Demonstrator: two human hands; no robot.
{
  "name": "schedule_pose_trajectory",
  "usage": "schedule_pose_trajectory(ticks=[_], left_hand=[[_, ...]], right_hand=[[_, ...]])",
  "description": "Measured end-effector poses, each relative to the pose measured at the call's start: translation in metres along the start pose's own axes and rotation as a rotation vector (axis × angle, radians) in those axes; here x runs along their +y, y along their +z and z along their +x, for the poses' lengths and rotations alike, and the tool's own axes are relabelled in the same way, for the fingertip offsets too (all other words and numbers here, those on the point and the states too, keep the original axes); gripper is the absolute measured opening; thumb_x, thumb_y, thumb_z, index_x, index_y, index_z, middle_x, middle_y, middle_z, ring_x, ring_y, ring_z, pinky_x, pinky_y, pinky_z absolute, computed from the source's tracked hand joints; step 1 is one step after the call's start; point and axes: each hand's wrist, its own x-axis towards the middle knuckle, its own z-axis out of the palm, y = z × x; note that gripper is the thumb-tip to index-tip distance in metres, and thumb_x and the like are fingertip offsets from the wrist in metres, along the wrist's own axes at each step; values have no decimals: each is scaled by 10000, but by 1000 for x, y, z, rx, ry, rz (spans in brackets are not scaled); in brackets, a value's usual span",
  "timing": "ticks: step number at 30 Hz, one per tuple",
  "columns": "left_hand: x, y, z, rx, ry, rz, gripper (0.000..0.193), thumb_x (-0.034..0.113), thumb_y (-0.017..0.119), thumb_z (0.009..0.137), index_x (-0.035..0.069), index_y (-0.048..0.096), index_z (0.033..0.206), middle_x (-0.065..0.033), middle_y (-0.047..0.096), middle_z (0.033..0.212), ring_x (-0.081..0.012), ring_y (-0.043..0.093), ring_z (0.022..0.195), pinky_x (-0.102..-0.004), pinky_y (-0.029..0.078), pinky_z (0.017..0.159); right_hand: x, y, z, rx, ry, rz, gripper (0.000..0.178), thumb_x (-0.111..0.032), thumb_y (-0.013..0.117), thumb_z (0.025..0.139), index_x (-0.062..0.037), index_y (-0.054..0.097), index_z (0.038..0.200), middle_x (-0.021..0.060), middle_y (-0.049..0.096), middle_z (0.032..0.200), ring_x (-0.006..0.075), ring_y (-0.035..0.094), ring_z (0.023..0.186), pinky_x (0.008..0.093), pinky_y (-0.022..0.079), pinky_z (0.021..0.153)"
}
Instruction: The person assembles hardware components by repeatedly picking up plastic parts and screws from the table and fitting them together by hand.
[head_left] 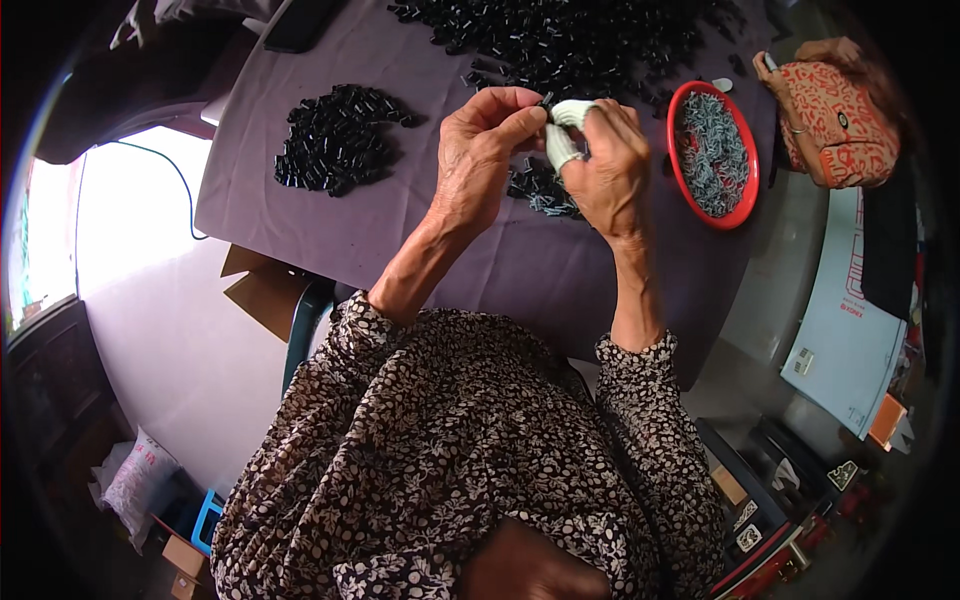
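Note:
Over the table, my left hand [478,150] pinches a small black piece [546,100] between thumb and forefinger. My right hand [608,175] meets it there with closed fingertips; whatever those fingers hold is hidden. White knitted covers [563,148] wrap the right thumb and forefinger. Beneath the hands lies a small heap of black pieces mixed with thin grey metal pins [550,203]. To the right of my right hand stands a red bowl [746,198] filled with similar small grey metal pins [712,150]. A separate pile of short black pieces [338,140] sits to the left.
A large spread of black pieces [560,40] covers the far part of the purple tablecloth [330,225]. At the far left lies a dark flat object [295,25]. An orange patterned bag [838,120] is beyond the right edge. A cardboard box [262,290] stands below the left edge.

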Motion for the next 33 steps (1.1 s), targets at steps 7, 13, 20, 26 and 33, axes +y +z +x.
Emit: schedule_pose_trajectory(ticks=[7,13,20,26,33], left_hand=[[-1,5,5,-83,-2,-113,141,45,578,828,-23,547,948,-100,629,841,-140,597,704,-259,497,689],[-7,6,5,-75,15,-160,142,31,583,822,-24,550,948,-88,619,826,-140,599,701,-256,501,688],[-5,6,4,-35,17,-145,135,24,593,811,-27,564,932,-70,604,821,-128,587,679,-238,491,659],[-5,5,2,-25,95,-42,124,22,593,809,-30,571,920,-67,602,808,-119,576,669,-234,482,650],[0,7,5,-143,76,-58,123,35,569,833,-10,567,948,-92,625,861,-141,586,734,-273,486,730]], right_hand=[[8,12,-8,244,591,1135,132,-53,578,793,-12,615,913,65,642,865,123,599,786,252,465,756],[-3,20,-9,288,606,1108,126,-51,574,802,-5,597,917,32,603,805,101,588,711,221,481,630],[0,16,-10,208,586,960,112,-41,593,787,-4,595,893,18,601,771,98,581,698,220,474,630],[3,-4,-1,12,317,417,133,-62,618,782,-14,613,906,-11,618,765,65,556,681,221,455,636],[18,-4,-3,175,570,1087,160,-79,580,792,23,613,911,84,637,833,162,606,775,261,451,780]])
